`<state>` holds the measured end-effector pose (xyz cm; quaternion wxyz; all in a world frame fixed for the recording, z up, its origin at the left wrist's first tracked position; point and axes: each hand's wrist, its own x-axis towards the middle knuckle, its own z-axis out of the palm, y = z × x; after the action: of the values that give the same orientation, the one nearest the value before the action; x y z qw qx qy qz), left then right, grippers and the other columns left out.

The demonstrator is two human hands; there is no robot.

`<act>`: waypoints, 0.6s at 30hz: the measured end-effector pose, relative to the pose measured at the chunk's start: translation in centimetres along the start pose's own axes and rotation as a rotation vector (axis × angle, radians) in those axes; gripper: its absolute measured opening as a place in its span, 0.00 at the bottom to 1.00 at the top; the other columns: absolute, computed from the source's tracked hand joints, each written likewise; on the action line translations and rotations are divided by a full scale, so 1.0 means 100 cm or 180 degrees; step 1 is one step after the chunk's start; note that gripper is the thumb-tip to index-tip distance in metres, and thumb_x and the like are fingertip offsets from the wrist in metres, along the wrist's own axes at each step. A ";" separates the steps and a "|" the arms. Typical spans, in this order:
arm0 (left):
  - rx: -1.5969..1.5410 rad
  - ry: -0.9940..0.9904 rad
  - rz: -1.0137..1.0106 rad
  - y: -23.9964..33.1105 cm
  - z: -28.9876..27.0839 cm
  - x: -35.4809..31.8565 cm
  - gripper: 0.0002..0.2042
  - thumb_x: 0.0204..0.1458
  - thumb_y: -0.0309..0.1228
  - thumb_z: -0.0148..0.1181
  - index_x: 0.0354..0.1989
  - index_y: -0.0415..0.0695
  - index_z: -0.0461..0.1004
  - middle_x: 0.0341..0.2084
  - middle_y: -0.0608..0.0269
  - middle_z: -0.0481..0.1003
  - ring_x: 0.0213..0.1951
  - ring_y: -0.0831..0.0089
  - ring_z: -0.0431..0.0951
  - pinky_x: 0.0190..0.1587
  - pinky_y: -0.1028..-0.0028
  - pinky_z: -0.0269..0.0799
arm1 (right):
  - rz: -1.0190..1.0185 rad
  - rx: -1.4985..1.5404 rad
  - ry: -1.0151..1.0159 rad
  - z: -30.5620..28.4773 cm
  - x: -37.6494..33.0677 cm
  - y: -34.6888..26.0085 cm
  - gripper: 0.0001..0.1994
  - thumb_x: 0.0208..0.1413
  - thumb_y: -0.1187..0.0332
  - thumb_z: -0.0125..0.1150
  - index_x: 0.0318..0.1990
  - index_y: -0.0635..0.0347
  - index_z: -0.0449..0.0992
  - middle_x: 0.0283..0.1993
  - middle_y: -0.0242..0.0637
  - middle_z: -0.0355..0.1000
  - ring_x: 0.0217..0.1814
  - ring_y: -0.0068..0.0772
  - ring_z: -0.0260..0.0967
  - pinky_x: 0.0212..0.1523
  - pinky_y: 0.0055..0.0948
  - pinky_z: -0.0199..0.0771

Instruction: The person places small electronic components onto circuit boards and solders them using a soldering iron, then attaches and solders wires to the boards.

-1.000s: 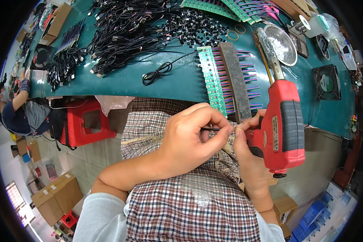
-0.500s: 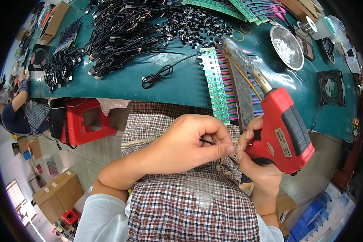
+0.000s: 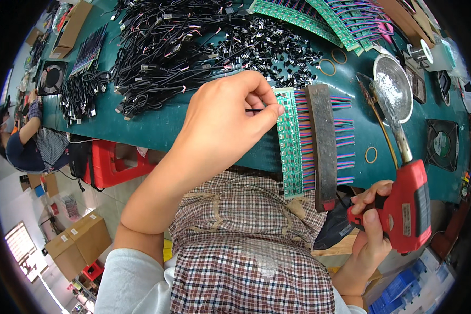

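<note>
My left hand (image 3: 226, 118) is raised over the near edge of the green table (image 3: 157, 131), pinching a thin black wire end (image 3: 254, 110) between thumb and forefinger, right beside a long green circuit board strip (image 3: 289, 144) with coloured wires. A dark flat bar (image 3: 322, 144) lies across those wires. My right hand (image 3: 370, 230) grips a red soldering gun (image 3: 409, 201) at the table's near right edge, its metal tip pointing up toward a shiny round dish (image 3: 393, 86).
Heaps of black cables (image 3: 157, 47) and small black parts (image 3: 282, 49) cover the table's far side, with more green boards (image 3: 329, 21) beyond. Small fans (image 3: 442, 144) sit at right. Another person (image 3: 29, 141) sits at left near a red stool (image 3: 115, 162). Cardboard boxes (image 3: 78, 243) stand on the floor.
My left hand has risen from my lap to the green board strip with the wire end. My right hand with the soldering gun has dropped lower right, away from the left hand.
</note>
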<state>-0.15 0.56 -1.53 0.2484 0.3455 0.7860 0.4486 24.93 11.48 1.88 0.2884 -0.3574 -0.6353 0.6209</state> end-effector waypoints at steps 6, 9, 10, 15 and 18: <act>0.0683 0.0026 0.0151 -0.006 0.008 0.018 0.07 0.50 0.28 0.70 0.29 0.38 0.79 0.24 0.67 0.75 0.25 0.83 0.72 0.31 0.80 0.70 | 0.0126 -0.0750 0.0051 -0.012 -0.011 0.014 0.21 0.53 0.69 0.69 0.52 0.66 0.71 0.39 0.39 0.68 0.33 0.26 0.67 0.31 0.26 0.70; 0.0786 0.0114 0.0329 -0.008 0.008 0.024 0.06 0.49 0.28 0.69 0.29 0.38 0.79 0.25 0.65 0.75 0.25 0.80 0.73 0.30 0.79 0.70 | -0.0119 -0.1025 -0.0063 -0.017 -0.010 0.024 0.18 0.54 0.72 0.68 0.51 0.67 0.73 0.35 0.39 0.70 0.25 0.24 0.65 0.27 0.23 0.67; 0.0790 0.0114 0.0310 -0.008 0.008 0.025 0.06 0.49 0.28 0.69 0.29 0.38 0.79 0.25 0.65 0.75 0.25 0.80 0.73 0.30 0.79 0.70 | 0.0116 -0.1262 -0.0088 -0.018 -0.011 0.020 0.17 0.52 0.72 0.70 0.48 0.67 0.76 0.38 0.40 0.73 0.33 0.31 0.70 0.36 0.30 0.71; 0.0826 -0.0067 0.0241 -0.009 0.006 0.030 0.07 0.48 0.28 0.69 0.29 0.38 0.79 0.25 0.63 0.76 0.27 0.76 0.76 0.32 0.76 0.73 | 0.0034 -0.1843 -0.0179 -0.014 -0.002 0.029 0.14 0.46 0.72 0.73 0.41 0.65 0.80 0.39 0.46 0.76 0.40 0.50 0.75 0.44 0.42 0.74; 0.0771 -0.0133 0.0171 -0.011 0.006 0.033 0.07 0.48 0.28 0.69 0.29 0.37 0.80 0.26 0.61 0.78 0.28 0.74 0.78 0.34 0.75 0.75 | 0.0106 -0.1662 -0.0216 -0.007 0.004 0.028 0.12 0.44 0.74 0.71 0.39 0.65 0.79 0.35 0.46 0.74 0.35 0.49 0.73 0.39 0.40 0.72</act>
<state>-2.18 2.98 -3.02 0.2091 0.4032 0.8195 0.3496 25.50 12.16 -0.89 0.1546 -0.4091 -0.7773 0.4523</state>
